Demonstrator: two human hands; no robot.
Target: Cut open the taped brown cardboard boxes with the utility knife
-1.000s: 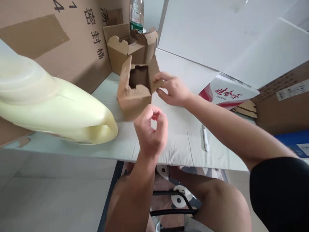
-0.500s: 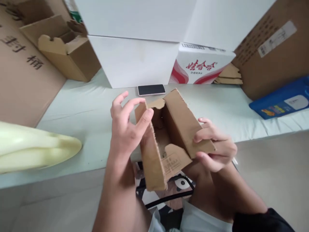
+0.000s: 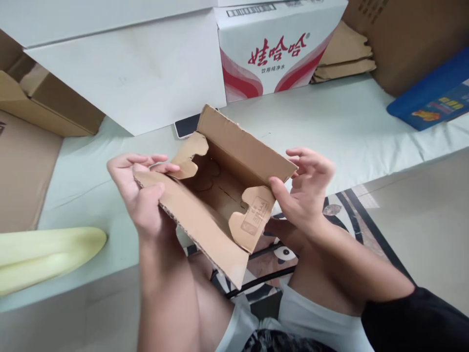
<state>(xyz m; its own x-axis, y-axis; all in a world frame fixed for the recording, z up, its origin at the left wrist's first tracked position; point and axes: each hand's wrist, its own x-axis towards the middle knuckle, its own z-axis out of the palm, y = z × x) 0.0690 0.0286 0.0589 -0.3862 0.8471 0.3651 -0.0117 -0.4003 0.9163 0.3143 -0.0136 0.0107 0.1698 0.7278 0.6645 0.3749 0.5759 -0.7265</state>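
Between my hands is a small brown cardboard box [image 3: 220, 195], tilted, its top flaps spread so that I see down into it. My left hand [image 3: 144, 195] pinches the long near-left flap, thumb on its face and fingers behind. At the other side my right hand [image 3: 306, 188] grips the corner of the far long flap, the thumb on its edge and the fingers partly hidden behind. Two short notched flaps stand at the ends; the near one bears a printed stamp. Nothing shows inside the box.
A phone [image 3: 186, 126] lies behind the box, partly covered by it. White cartons [image 3: 146, 73], one with red lettering [image 3: 278, 58], stand at the back. Flattened cardboard [image 3: 342, 54] and a blue package [image 3: 432, 98] are at right. A pale yellow object [image 3: 51, 254] lies at left.
The box has turned and its flaps are spread wider, showing more of the inside. My left hand has moved left and outward; the right hand has shifted its hold. The view has swung.
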